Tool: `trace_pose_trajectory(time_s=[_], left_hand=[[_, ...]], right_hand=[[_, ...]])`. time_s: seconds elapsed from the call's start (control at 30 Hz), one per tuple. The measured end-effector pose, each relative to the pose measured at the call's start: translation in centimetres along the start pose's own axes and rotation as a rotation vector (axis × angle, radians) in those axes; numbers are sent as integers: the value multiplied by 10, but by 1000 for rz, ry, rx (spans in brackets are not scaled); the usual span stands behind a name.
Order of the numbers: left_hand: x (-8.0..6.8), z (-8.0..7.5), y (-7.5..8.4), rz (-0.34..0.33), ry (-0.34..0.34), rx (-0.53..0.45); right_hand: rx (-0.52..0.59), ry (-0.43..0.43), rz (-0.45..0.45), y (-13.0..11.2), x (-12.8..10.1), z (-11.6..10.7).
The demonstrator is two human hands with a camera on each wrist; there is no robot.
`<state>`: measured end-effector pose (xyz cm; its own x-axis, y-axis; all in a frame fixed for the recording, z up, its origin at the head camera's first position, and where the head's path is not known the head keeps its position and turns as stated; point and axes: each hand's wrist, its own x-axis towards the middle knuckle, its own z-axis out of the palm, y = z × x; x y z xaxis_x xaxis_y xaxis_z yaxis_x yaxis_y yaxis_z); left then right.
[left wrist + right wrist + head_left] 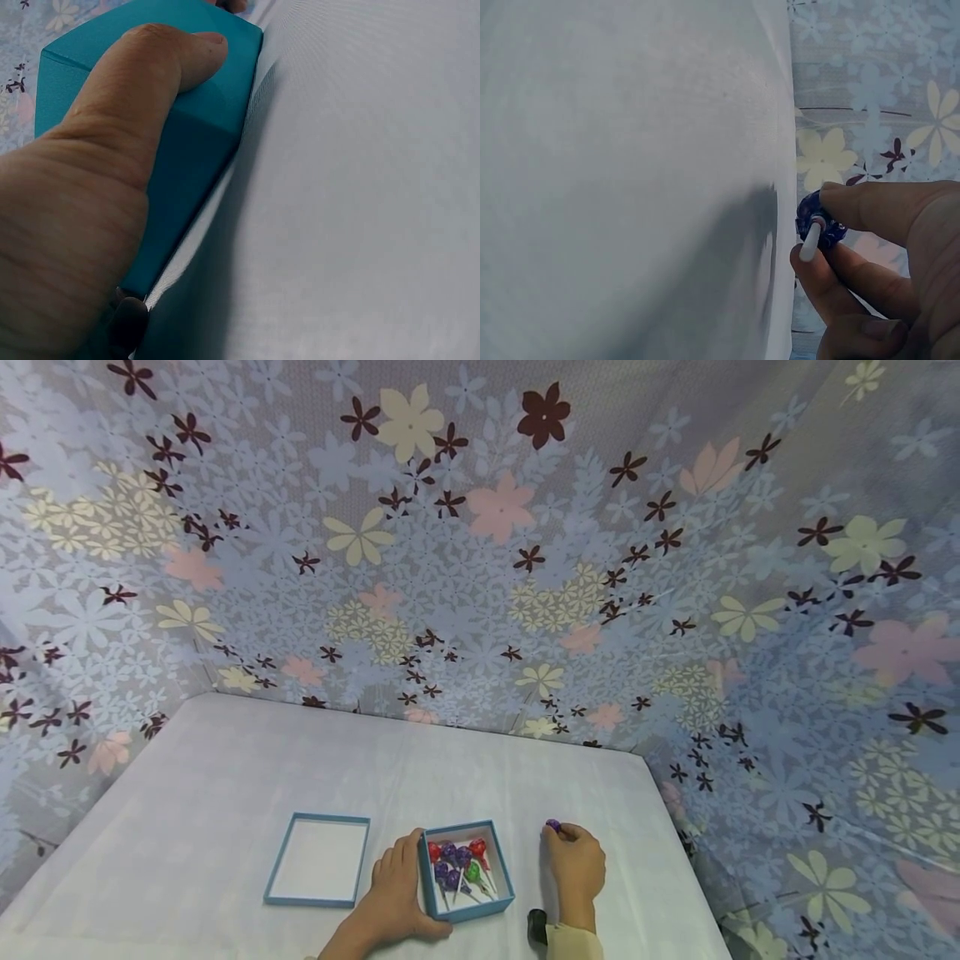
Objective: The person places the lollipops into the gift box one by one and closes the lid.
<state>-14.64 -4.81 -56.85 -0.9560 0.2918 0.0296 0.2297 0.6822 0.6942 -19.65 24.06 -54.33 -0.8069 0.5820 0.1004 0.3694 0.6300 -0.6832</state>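
Observation:
A teal box (503, 878) stands on the white table (225, 793), with several red, purple and green lollipops (457, 860) lying in it. My left hand (397, 889) holds the box by its left wall, with the thumb (161, 71) pressed along the box (180, 172) side. Right of the box, my right hand (573, 856) pinches a purple lollipop (553, 825) just above the table. The right wrist view shows that lollipop (821, 221) between thumb and fingers, its white stick pointing at the camera.
The teal box lid (318, 870) lies upside down to the left of my left hand. A floral cloth backdrop (480, 552) surrounds the table at the back and sides. The table's right edge (675, 835) runs close to my right hand.

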Motion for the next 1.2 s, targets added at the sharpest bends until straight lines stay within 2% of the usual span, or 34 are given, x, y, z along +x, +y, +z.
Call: trace_pose_trajectory(time_s=[0.43,0.6,0.83,1.2], left_hand=[[0,0,0,-13,-18,-7],[-1,0,0,-15,-15,-15],[-1,-2,1,-17,-14,-4],[-1,-4,6,-36,-38,-15]], right_hand=[[-19,-15,-13,-5,-11,2],[-26,1,-25,-13,-19,0],[-1,39,-85,-26,-28,-5],[23,39,-106,-44,-44,-11]])
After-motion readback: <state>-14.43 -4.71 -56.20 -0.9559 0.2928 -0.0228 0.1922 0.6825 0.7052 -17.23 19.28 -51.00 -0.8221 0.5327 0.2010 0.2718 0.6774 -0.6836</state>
